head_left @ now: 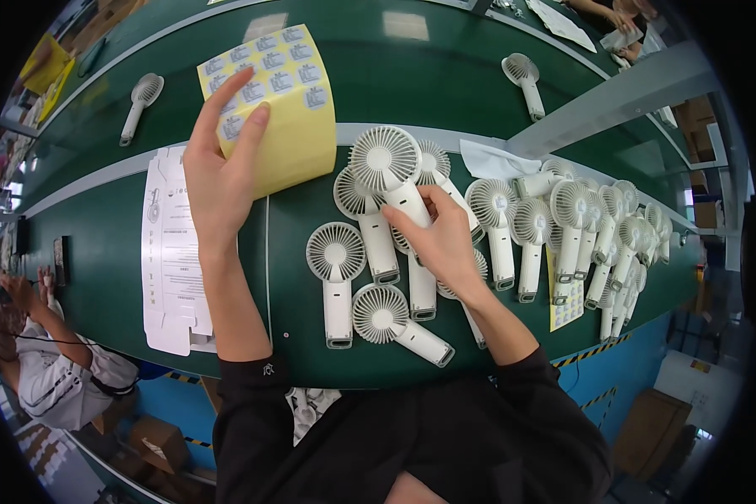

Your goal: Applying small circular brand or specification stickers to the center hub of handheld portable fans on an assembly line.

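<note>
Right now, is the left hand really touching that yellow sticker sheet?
Touching. The head view shows it: the left hand grips the yellow sticker sheet, with thumb and index finger lying across its front.

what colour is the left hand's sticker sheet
The sticker sheet is yellow, seen in the head view.

The yellow sheet [298, 143] bore rows of pale labels [279, 81] with small dark print, too fine to read. A second sheet [568, 312] carried similar labels. The flat white carton [172, 277] showed blurred lines of print and a fan drawing [154, 207]. A small pale emblem [268, 370] marked the left cuff [248, 374]. Black-and-yellow warning stripes [593, 349] ran along the blue panel [622, 365].
</note>
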`<state>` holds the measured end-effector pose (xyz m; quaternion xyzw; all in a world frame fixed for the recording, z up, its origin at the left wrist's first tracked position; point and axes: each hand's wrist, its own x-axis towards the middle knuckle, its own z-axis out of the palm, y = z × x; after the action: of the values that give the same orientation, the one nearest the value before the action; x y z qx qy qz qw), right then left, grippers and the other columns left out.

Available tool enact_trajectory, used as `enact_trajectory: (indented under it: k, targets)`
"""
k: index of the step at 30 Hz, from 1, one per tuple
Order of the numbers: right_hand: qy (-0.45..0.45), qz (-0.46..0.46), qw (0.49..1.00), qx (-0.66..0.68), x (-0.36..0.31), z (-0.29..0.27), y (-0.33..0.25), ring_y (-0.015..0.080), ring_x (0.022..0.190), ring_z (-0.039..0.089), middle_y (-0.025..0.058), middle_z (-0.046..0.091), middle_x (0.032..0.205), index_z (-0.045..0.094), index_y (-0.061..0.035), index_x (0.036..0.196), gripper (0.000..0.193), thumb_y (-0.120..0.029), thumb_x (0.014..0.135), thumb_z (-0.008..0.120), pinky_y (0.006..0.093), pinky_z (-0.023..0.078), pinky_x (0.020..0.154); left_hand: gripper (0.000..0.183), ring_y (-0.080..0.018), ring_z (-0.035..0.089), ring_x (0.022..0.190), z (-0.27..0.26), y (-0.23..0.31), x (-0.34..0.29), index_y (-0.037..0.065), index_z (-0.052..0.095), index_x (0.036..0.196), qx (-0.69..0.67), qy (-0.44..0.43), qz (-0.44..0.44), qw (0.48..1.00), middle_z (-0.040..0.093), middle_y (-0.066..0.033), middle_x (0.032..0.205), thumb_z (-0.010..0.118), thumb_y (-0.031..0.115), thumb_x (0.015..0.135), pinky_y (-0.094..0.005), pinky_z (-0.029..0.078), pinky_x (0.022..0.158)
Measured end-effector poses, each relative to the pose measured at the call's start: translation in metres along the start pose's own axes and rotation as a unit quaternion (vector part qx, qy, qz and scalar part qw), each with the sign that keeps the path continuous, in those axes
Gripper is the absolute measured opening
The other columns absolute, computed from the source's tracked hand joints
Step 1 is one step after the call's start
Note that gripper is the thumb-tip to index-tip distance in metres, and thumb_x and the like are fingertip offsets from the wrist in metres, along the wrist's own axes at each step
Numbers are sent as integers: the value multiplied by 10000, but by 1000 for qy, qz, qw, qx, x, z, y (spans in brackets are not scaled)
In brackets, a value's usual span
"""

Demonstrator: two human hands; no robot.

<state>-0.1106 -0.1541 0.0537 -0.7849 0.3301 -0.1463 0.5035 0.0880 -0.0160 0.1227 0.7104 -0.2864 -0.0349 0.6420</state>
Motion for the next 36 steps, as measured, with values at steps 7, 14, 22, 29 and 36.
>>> enact_trajectory:
  k: [7,14,22,29,36]
  targets:
    - [42,-137,968,-209,-1,6,1,282,796,523,127,577,860,630,31,1023,412,-306,830,768,386,449,722,414,-145,623,1078,-4,-3,2,48,580,1332,-40,-60,1,997,638,-112,1245,657,92,928,-274,505,905]
    - [101,-232,934,-253,9,-4,-29,240,739,492,97,536,904,584,-9,1067,406,-223,801,805,363,438,679,404,-162,661,1042,-3,-10,1,50,613,1279,-44,-119,-20,992,667,-102,1226,715,97,890,-278,533,855]
    - [75,-503,856,-97,67,29,-90,255,887,554,84,580,981,676,-51,1013,292,-36,743,787,365,438,745,372,-179,717,903,1,-22,-3,75,652,1227,55,-157,81,983,734,-96,1077,713,66,860,-269,539,787]
    - [60,-530,845,-33,86,38,-75,266,910,566,80,617,978,692,-50,940,226,-14,732,772,374,432,807,551,-303,698,999,10,-25,-4,105,561,1330,65,-169,62,982,685,-166,1151,634,-76,815,-313,541,834]
    - [-26,-284,958,30,80,-23,-46,158,844,580,55,622,956,684,-18,927,109,-13,828,730,259,465,740,532,-388,554,1153,23,-49,3,117,510,1380,419,-51,234,876,650,-169,1165,646,18,876,-449,417,1046]
